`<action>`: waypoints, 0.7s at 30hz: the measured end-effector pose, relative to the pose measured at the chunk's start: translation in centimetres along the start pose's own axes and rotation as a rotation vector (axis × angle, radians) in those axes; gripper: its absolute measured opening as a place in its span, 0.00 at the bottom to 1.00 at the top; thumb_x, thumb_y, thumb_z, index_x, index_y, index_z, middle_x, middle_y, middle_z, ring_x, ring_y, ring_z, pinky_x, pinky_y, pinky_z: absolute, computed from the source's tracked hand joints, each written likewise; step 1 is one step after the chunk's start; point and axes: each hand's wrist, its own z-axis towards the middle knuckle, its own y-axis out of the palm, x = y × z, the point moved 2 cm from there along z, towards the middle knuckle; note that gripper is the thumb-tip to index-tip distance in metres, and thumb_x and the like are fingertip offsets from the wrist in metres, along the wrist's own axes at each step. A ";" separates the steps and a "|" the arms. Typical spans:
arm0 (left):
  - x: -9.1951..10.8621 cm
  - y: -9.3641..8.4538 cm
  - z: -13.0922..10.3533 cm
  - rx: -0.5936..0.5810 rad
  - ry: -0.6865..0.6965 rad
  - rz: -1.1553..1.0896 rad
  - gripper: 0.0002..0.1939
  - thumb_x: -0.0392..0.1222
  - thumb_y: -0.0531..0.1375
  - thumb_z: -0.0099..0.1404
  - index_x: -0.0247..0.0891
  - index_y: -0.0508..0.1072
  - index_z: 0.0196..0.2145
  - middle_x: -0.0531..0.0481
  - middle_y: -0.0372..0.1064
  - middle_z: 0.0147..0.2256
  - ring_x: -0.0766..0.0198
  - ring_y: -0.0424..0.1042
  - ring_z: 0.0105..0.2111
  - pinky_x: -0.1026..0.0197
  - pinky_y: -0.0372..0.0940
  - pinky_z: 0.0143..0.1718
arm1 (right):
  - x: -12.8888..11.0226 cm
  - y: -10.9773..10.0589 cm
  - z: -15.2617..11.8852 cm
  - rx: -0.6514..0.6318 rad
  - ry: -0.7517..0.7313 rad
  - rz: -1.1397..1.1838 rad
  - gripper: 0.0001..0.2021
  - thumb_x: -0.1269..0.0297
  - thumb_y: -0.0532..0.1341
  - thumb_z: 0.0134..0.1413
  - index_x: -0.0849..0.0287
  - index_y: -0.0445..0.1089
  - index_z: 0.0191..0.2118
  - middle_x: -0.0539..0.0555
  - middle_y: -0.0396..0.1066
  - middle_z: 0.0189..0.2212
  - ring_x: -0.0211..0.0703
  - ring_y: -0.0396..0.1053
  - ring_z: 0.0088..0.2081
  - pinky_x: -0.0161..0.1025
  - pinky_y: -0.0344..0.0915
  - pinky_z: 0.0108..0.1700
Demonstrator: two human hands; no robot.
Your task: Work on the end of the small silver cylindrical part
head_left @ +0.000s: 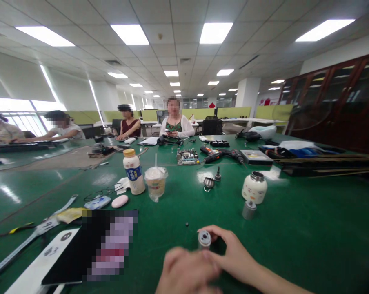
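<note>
The right hand (233, 251) grips the metal cylinder (204, 237), long axis roughly upright, over the worktop (294, 237), while the blurred left hand (187, 271), whose grip I cannot tell, lies just on its near side, left of the right.

I see from my head, above and behind my right hand (238, 257), facing forward and down: grip close, green table (294, 228) around it, ceiling (178, 49) far beyond.

The blurred left grip (189, 269) partly hides the metal cylinder (204, 239).
</note>
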 end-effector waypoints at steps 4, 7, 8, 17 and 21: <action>-2.9 0.2 1.9 -0.044 0.024 0.227 0.19 0.34 0.59 0.66 0.46 0.71 0.54 0.44 0.70 0.54 0.45 0.64 0.56 0.39 0.59 0.55 | -0.3 0.1 0.1 0.017 0.025 -0.036 0.16 0.64 0.69 0.47 0.57 0.75 0.45 0.51 0.78 0.37 0.47 0.71 0.38 0.39 0.66 0.42; -4.8 0.7 2.6 -0.128 -0.040 0.309 0.16 0.38 0.62 0.64 0.47 0.74 0.50 0.47 0.73 0.53 0.42 0.63 0.57 0.36 0.57 0.53 | -0.4 0.0 0.1 -0.001 0.037 -0.068 0.16 0.63 0.68 0.48 0.56 0.75 0.45 0.51 0.77 0.37 0.48 0.71 0.38 0.40 0.66 0.43; -5.2 0.8 2.6 -0.134 -0.058 0.314 0.14 0.39 0.62 0.64 0.48 0.76 0.47 0.48 0.74 0.52 0.41 0.63 0.57 0.36 0.56 0.52 | -0.4 0.0 0.1 -0.003 0.039 -0.078 0.16 0.63 0.68 0.48 0.56 0.75 0.45 0.52 0.77 0.37 0.48 0.71 0.38 0.40 0.66 0.43; -5.0 0.1 3.3 0.010 -0.109 0.224 0.06 0.38 0.65 0.63 0.50 0.79 0.36 0.52 0.79 0.43 0.45 0.67 0.51 0.42 0.55 0.49 | 0.4 0.3 0.3 -0.008 0.020 -0.097 0.17 0.64 0.68 0.47 0.56 0.74 0.46 0.52 0.77 0.37 0.48 0.71 0.38 0.40 0.66 0.42; -2.9 0.0 3.0 0.045 -0.022 0.095 0.06 0.37 0.63 0.64 0.48 0.77 0.38 0.52 0.79 0.43 0.49 0.68 0.50 0.46 0.56 0.50 | 0.5 0.5 0.4 -0.005 -0.003 -0.103 0.16 0.63 0.68 0.47 0.56 0.74 0.45 0.51 0.77 0.37 0.47 0.71 0.37 0.39 0.66 0.42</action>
